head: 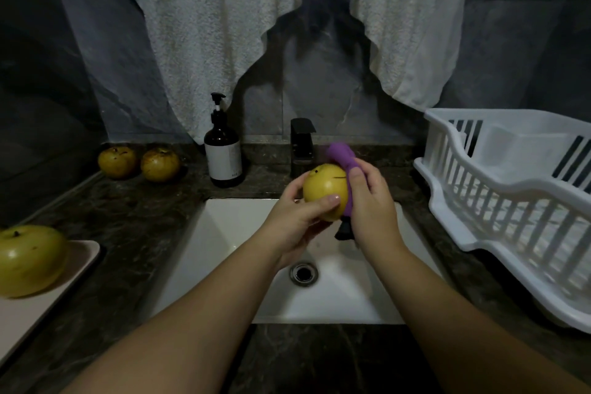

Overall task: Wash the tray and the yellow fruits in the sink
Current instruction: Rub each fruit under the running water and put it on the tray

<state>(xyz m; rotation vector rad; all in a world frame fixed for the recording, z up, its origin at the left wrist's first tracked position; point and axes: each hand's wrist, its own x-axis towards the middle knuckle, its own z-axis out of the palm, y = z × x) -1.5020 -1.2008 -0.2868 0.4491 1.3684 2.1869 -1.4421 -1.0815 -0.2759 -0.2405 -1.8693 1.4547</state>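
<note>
While the left hand (pixel 295 214) holds one yellow fruit (pixel 324 197) over the sink (pixel 224 233), the right hand (pixel 371 201) grips a purple scrubber (pixel 343 155) against it. Three more fruits and the tray (pixel 48 301) wait on the tabletop (pixel 128 217) at the left, probably unwashed.

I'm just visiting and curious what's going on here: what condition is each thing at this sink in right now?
Held fruit: gripped by left hand, over the sink.
Purple brush: gripped by right hand, against that fruit.
Faucet: no water visible.
Tray: on counter, one fruit on it.
Two fruits: on counter.
Dish rack: empty.
</note>
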